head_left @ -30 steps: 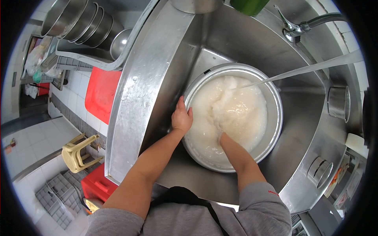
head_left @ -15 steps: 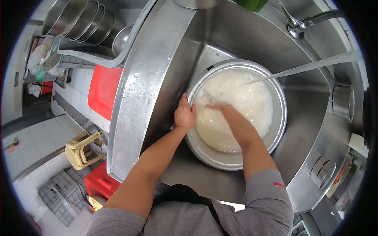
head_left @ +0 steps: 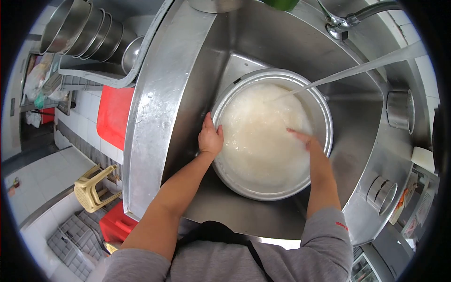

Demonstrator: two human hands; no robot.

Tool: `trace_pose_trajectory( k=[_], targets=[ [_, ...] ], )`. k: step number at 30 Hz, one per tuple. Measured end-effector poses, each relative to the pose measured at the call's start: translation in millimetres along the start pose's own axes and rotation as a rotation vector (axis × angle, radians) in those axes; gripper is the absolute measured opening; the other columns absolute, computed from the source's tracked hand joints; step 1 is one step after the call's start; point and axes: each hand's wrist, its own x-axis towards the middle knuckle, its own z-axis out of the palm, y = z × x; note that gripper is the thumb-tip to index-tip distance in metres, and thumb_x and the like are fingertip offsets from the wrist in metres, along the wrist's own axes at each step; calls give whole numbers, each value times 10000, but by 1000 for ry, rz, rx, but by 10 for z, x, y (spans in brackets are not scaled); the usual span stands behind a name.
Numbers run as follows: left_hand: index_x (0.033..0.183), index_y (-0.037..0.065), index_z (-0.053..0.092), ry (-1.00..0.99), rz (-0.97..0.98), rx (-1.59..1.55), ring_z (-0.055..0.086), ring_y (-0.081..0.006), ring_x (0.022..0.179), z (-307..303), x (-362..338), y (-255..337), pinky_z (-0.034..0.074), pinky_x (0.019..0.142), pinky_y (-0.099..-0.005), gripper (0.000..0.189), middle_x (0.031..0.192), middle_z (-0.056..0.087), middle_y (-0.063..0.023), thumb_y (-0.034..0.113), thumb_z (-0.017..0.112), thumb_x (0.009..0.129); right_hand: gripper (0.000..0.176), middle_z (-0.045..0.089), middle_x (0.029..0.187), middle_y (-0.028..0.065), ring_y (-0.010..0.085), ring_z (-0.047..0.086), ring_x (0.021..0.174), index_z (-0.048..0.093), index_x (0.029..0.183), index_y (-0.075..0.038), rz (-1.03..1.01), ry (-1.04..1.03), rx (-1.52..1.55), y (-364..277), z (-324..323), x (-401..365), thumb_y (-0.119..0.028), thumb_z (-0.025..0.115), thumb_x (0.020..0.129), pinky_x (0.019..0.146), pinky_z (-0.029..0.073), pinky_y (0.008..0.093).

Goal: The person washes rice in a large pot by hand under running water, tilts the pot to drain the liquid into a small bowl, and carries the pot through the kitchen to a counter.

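Note:
A large round metal pot (head_left: pixel 322 101) sits in the steel sink, full of cloudy white water (head_left: pixel 263 136) that looks like rice water; any grains at the bottom are hidden. My left hand (head_left: pixel 210 137) grips the pot's left rim. On the right side of the pot, my right hand (head_left: pixel 303 137) dips into the water, holding nothing that I can see. Its fingers stretch to the left, partly under the surface. A stream of water (head_left: pixel 347 73) pours into the pot from the upper right.
Around the pot is the deep steel sink (head_left: pixel 157 94), with a tap (head_left: pixel 340 23) at the upper right. Metal cups (head_left: pixel 400 110) stand on the right ledge. Stacked metal containers (head_left: pixel 84 30), a red lid-like panel (head_left: pixel 112 115) and a beige stool (head_left: pixel 94 188) are at left.
My right hand has swept from the left-centre of the pot to its right side. The water looks more evenly cloudy. My left hand keeps its place on the rim.

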Motion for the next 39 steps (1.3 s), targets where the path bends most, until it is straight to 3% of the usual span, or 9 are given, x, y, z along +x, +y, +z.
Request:
trace_pose_trajectory(
  k=[1,3,6,14,17,18,27,36,39],
  targets=[
    [1227,23,268,21,23,-2,520,-386,889,5,1,-8,430,750,-429,561,1130,448,-228,185,526,757,719,256,1347,87,221,215,1242,347,1275,-176,-87,-70,147,182,76,-18,-607,475,714,1000,176,414],
    [1229,23,266,39,43,-2,520,-387,887,7,-7,-18,430,750,-428,562,1128,449,-231,185,525,758,820,205,1369,86,227,167,1262,226,1319,-121,118,9,385,199,424,-17,-549,530,689,1006,119,456],
    [1228,22,266,-4,-2,-19,514,-388,898,9,3,1,425,760,-428,559,1129,447,-233,185,524,759,802,219,1360,86,227,181,1253,240,1311,-118,87,36,396,223,903,-132,-546,523,694,1002,128,449],
    [1226,24,262,-7,-5,-3,512,-392,898,-12,-7,5,419,764,-436,554,1124,450,-229,197,515,765,738,278,1320,88,225,234,1219,295,1280,-107,-67,103,404,-619,1999,56,-535,494,714,985,168,420],
    [1226,26,259,15,20,5,512,-392,899,13,-11,-26,419,763,-438,553,1122,451,-225,200,511,767,716,300,1305,89,224,254,1206,316,1269,-102,-120,128,417,-815,1895,203,-532,484,722,979,182,409],
    [1226,26,259,14,21,6,512,-392,899,14,-19,-27,419,763,-438,553,1122,451,-225,200,511,767,708,307,1300,89,224,260,1201,322,1265,-101,-137,138,421,-545,1719,139,-530,480,724,977,187,406],
    [1213,5,274,5,-12,-18,500,-380,929,-27,2,20,411,782,-411,552,1088,468,-238,163,532,750,651,374,1256,92,221,320,1162,385,1230,-88,-314,211,411,-668,480,622,-518,448,747,959,231,374],
    [1256,53,234,2,10,-16,516,-388,897,-28,-2,9,431,750,-441,581,1153,432,-217,186,513,764,612,432,1216,94,219,374,1127,440,1199,-76,-464,251,411,-1103,244,1204,-508,420,767,943,270,345],
    [1269,60,215,-52,-23,-57,472,-390,981,-114,-4,83,405,814,-417,616,1161,418,-239,156,535,751,581,438,1205,103,229,379,1121,436,1197,-64,-602,221,168,-902,-7,1683,-464,425,775,942,275,344]
  ],
)
